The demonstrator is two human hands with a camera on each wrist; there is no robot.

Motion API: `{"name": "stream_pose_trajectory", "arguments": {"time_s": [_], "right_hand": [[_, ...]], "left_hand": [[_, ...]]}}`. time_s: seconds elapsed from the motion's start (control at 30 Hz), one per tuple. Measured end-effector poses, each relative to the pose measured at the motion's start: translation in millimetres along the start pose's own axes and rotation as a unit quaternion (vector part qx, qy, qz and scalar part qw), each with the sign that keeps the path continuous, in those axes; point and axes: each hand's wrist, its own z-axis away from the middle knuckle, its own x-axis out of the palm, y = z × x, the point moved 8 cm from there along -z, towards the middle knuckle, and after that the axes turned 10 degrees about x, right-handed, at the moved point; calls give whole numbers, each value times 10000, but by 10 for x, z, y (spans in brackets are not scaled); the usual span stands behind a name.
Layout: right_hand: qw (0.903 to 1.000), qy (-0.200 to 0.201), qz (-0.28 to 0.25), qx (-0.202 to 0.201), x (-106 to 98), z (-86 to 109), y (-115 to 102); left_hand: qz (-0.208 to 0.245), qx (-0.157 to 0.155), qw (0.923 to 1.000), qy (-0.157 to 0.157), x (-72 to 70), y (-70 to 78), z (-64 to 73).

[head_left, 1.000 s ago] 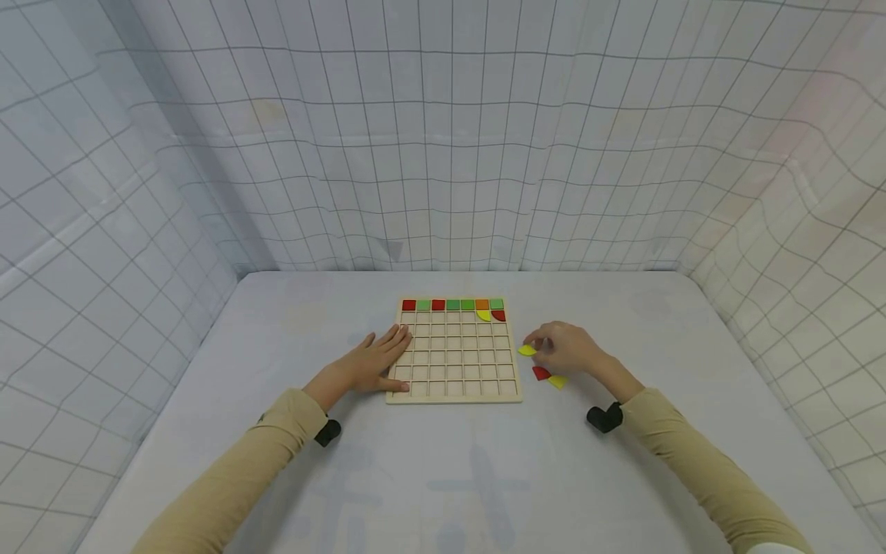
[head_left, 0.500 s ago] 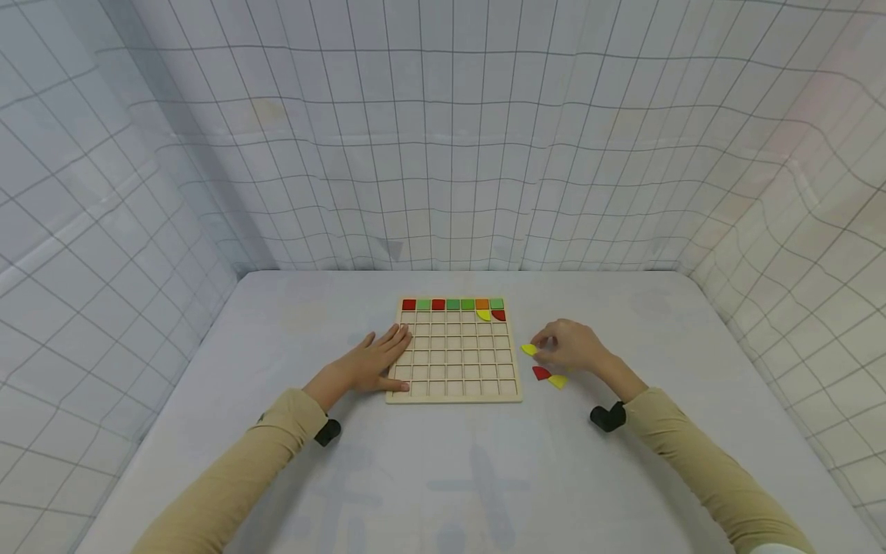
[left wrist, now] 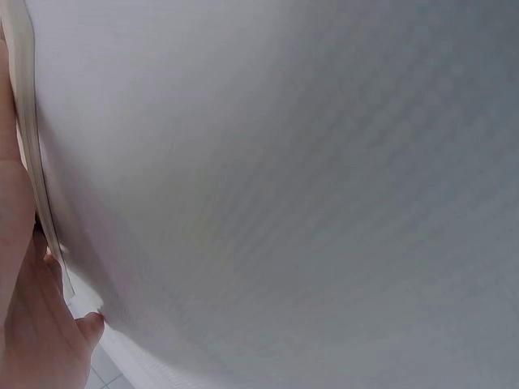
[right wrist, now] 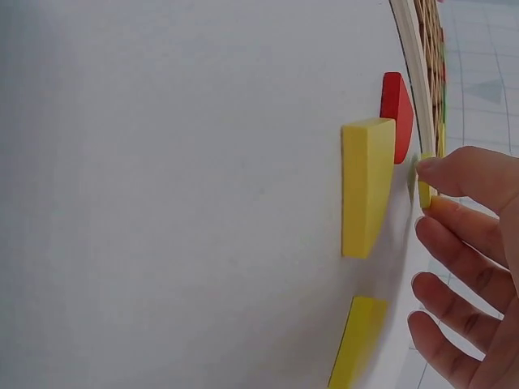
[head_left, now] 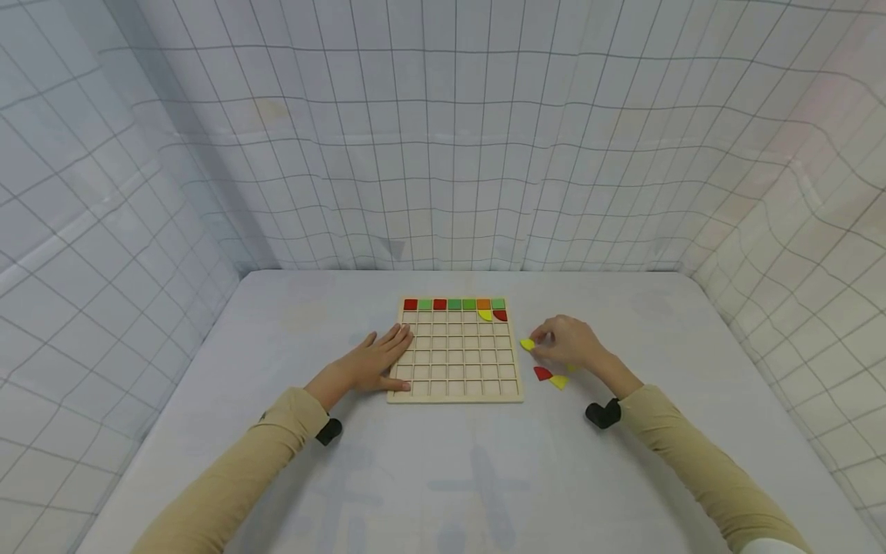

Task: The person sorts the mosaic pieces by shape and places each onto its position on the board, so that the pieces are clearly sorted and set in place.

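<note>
A square wooden grid board (head_left: 454, 399) lies on the table. My left hand (head_left: 374, 363) rests flat on its left edge, fingers spread; the left wrist view catches part of that hand (left wrist: 45, 324) beside the board's edge (left wrist: 28, 105). To the right of the board, my right hand (head_left: 567, 342) pinches a yellow quarter-circle piece (head_left: 527, 345) between thumb and index finger, the other fingers loosely bent. Below this hand lie a red piece (head_left: 543, 374) and a yellow piece (head_left: 559, 382), touching or nearly so. Another yellow piece (right wrist: 357, 340) lies nearer the right wrist.
Coloured squares fill the board's far row, among them an orange square (head_left: 483, 305). Under them at the right sit a yellow quarter-circle (head_left: 484, 315) and a red quarter-circle (head_left: 501, 315). Black wrist devices (head_left: 604, 414) are worn at both cuffs. Grid-patterned cloth (head_left: 457, 154) surrounds the table.
My right hand has shifted slightly toward the far side with the pinched yellow piece, which has turned a little. A further yellow piece now shows beneath that hand. The left hand stays put.
</note>
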Motion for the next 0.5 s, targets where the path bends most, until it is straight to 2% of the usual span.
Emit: {"name": "stream_pose_trajectory", "arguments": {"time_s": [0.5], "right_hand": [[9996, 234, -133, -59, -63, -132, -227]], "left_hand": [[67, -15, 10000, -45, -37, 26, 4]]}}
